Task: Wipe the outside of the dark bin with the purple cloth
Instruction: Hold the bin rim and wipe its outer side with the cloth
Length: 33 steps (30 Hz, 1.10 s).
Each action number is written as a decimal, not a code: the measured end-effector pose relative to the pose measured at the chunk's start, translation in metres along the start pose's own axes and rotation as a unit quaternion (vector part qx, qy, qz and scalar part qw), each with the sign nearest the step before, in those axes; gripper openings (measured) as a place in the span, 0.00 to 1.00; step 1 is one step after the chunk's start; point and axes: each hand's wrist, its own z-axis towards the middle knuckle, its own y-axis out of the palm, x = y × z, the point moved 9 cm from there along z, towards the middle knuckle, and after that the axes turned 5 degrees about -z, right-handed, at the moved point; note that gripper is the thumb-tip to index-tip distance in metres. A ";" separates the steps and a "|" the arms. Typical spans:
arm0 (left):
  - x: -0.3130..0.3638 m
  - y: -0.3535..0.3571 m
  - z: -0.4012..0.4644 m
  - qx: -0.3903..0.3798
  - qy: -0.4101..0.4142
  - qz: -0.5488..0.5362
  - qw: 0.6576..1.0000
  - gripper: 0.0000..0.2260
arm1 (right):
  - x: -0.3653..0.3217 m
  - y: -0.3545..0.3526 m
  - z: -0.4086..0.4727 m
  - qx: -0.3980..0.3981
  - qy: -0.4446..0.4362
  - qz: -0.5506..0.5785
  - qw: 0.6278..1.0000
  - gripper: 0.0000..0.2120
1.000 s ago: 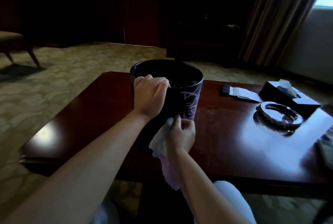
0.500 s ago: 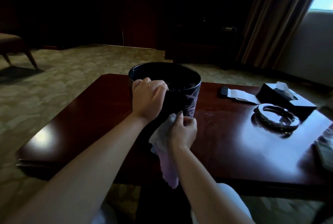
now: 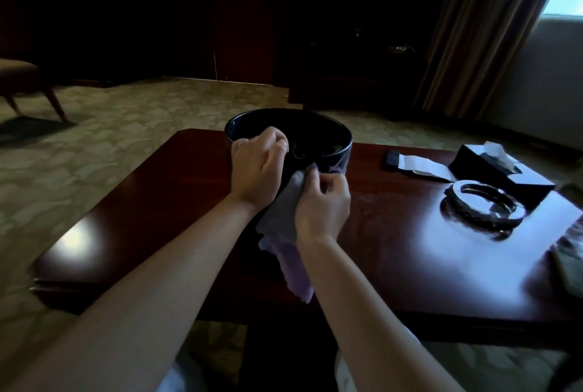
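Observation:
The dark bin (image 3: 342, 152) stands on a polished red-brown table (image 3: 151, 202), its round rim open to me and a pale line pattern on its right side. My left hand (image 3: 257, 167) grips the bin's near-left rim, fingers curled over the edge. My right hand (image 3: 321, 202) holds the purple cloth (image 3: 284, 218) bunched against the bin's near outer wall, just under the rim. The cloth's loose end hangs down past my wrist. The lower part of the bin is hidden behind both hands.
On the table's right part lie a shiny round ashtray (image 3: 482, 205), a black tissue box (image 3: 501, 167), and a small dark object with white paper (image 3: 413, 164). Patterned carpet surrounds the table. A chair (image 3: 25, 82) stands far left, curtains (image 3: 485, 32) at the back right.
My right hand has slid the cloth upward along the bin's near wall, from low on the side to just below the rim. The left hand keeps its grip on the rim.

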 end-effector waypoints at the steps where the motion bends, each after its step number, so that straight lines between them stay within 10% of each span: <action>1: 0.000 -0.001 0.001 0.002 0.001 -0.007 1.000 0.13 | -0.009 0.000 0.002 0.004 -0.013 0.001 1.000 0.10; 33: -0.003 -0.006 0.003 0.022 -0.004 -0.055 0.998 0.15 | -0.008 0.006 0.004 -0.004 0.082 0.062 0.995 0.11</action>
